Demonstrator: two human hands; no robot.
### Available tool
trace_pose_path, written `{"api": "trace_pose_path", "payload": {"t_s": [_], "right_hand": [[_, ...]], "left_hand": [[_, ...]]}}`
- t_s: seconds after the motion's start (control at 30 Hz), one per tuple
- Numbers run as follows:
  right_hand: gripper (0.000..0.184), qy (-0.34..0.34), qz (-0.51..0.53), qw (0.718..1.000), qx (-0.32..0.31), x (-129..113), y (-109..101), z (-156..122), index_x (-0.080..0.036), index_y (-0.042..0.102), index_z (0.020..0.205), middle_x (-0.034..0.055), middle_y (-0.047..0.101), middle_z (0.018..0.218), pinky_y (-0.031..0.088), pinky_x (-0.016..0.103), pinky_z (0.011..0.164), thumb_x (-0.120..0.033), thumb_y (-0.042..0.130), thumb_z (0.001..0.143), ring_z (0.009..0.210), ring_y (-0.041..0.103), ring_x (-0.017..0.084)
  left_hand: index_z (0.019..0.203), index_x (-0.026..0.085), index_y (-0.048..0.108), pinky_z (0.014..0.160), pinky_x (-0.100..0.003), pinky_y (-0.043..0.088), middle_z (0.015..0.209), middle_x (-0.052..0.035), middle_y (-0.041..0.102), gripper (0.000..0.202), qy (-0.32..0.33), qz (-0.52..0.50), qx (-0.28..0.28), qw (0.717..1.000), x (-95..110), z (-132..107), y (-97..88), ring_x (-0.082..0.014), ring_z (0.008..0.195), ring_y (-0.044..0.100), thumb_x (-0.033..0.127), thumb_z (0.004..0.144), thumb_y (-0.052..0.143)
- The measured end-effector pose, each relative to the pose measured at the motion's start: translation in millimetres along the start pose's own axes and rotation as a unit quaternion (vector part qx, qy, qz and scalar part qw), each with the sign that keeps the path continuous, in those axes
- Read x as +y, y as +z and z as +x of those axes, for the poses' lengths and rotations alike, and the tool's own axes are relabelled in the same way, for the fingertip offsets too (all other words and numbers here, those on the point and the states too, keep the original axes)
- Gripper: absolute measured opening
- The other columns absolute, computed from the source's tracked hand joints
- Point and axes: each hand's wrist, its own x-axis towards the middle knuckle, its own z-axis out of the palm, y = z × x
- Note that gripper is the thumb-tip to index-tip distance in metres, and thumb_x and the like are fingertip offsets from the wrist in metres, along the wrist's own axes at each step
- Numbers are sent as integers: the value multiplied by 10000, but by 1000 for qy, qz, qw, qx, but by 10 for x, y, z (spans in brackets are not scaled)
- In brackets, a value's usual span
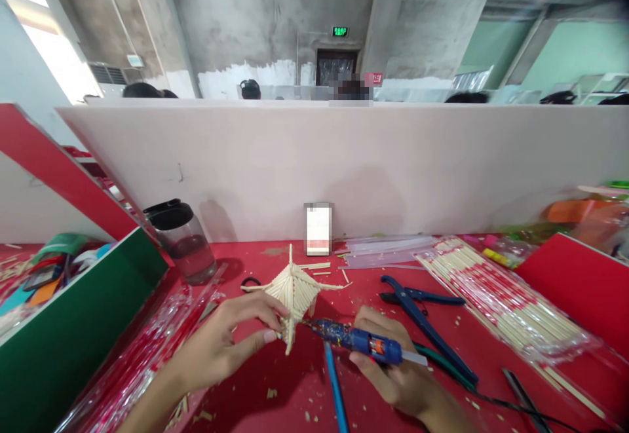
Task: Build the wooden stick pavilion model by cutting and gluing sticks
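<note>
A small pointed roof-shaped model (295,289) made of pale wooden sticks, with long upturned corners, is in the middle of the red table. My left hand (230,335) is closed at its near left side, thumb and fingers pinching the edge by the front corner. In my right hand (393,367) is a blue glue gun (361,340) with a clear glue stick poking out of its back. The gun's nozzle points left and reaches the model's near right side; whether it touches is hard to tell. Beneath the gun lies a blue rod-like tool (335,387).
Blue cutting pliers (422,315) and bagged sticks (506,295) lie right. A dark-lidded bottle (181,240) and clear plastic wrappers (132,348) are left. Behind stand a small white card (319,228) and a white partition (275,164). Wood scraps dot the table.
</note>
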Motion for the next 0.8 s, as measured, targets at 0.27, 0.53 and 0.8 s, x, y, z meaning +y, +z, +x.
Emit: {"api": "trace_pose_path", "payload": {"t_s": [0.27,0.53,0.8], "right_hand": [[321,-6,104,994,-25,-32,-115,49,-229,605,895,45,595,947,446,337,770,-510,504,1014,852,599,220],[389,-19,48,999,16,33,-37,18,-231,444,756,-6,492,776,365,310,641,-503,479,1032,708,523,181],[396,-20,1,1000,7,47,21,-8,-228,414,739,-14,472,744,335,312,627,-485,478,1035,694,504,177]], "left_hand": [[959,222,738,992,-354,498,1130,-78,750,148,4,-4,-3,1000,-9,14,4,-230,1074,689,245,1015,603],[967,227,740,999,-331,485,1139,-69,748,143,-2,-2,-5,1000,-19,11,3,-218,1079,686,235,1013,605],[959,224,742,993,-339,486,1130,-74,752,147,-3,1,-3,1000,-8,8,5,-227,1074,689,245,1011,607]]}}
